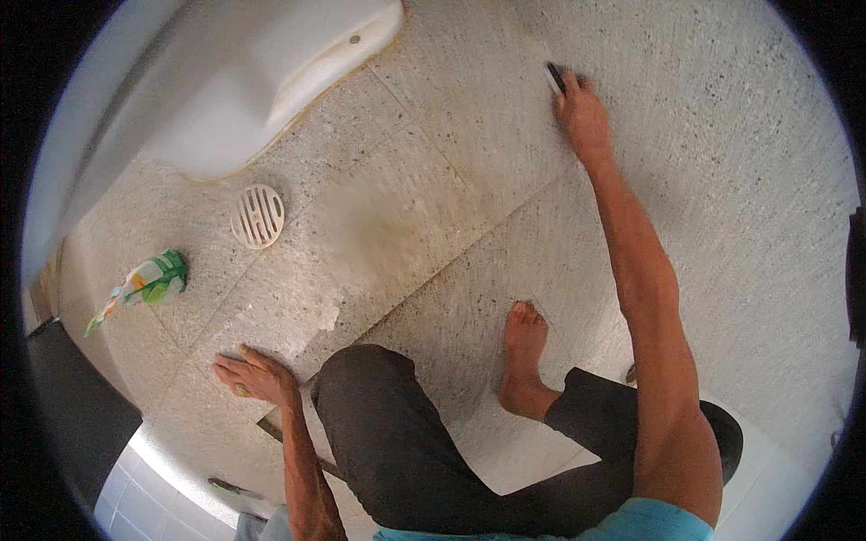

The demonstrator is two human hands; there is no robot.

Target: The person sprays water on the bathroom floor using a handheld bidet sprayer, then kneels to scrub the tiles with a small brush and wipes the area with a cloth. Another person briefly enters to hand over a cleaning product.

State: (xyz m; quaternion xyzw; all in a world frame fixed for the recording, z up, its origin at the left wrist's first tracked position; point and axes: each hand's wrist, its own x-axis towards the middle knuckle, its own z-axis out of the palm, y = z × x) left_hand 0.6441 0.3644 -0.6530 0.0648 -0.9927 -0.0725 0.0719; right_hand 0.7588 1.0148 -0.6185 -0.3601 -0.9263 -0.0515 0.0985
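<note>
At the far right of the floor, my right hand (585,117) is closed round a small slim black-and-white tool (556,77). Its kind does not show, and my fingers hide part of it. The tool is down at the speckled stone-look floor (451,207). On the left, my left hand (256,373) rests on the floor with its fingers stretched out and a ring on one of them. Near that hand lies a pale, ragged patch (330,316) on the floor.
A white toilet base (234,117) stands at the far left. Beside it lies a round slotted drain cover (258,216). A green-and-white plastic packet (149,281) is further left. My bare foot (525,352) and bent knee (365,370) are between my arms.
</note>
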